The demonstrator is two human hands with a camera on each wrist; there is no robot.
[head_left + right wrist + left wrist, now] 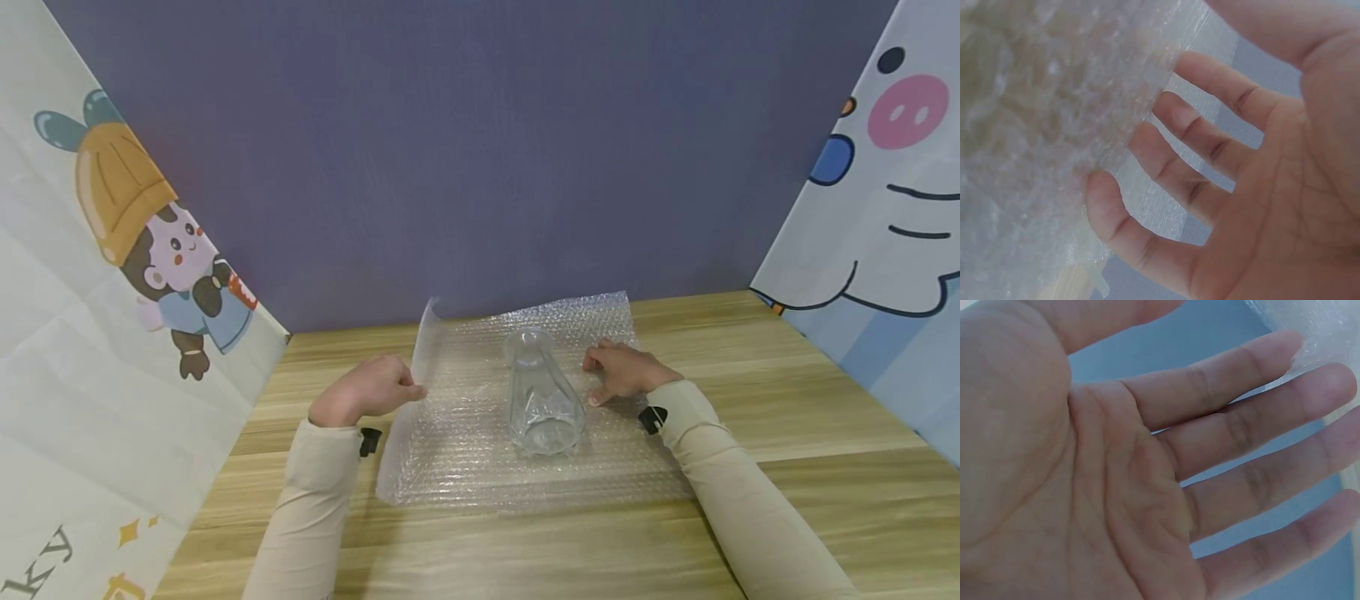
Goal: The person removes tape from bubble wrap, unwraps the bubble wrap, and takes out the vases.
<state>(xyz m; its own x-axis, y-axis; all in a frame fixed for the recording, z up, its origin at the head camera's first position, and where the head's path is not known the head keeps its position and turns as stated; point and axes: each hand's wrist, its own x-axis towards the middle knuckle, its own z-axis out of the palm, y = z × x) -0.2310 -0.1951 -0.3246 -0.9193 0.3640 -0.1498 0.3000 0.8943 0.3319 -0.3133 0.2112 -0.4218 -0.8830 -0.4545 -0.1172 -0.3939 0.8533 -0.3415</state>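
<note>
A clear glass vase [547, 400] lies on its side on a sheet of bubble wrap [465, 450], its narrow neck away from me and its wide base near me. My left hand [372, 390] is at the sheet's raised left edge. In the left wrist view its fingers [1241, 428] are nearly straight, the index fingertip against the wrap. My right hand [626, 371] is over the wrap, right of the vase. In the right wrist view its slightly bent fingertips [1145, 140] touch the wrap [1029, 125]; the thumb's tip is outside that view.
The wood-grain table [450, 550] carries the sheet. A plain purple-grey panel [480, 167] rises along the back. Cartoon-printed white panels stand at the left [67, 333] and right [885, 233].
</note>
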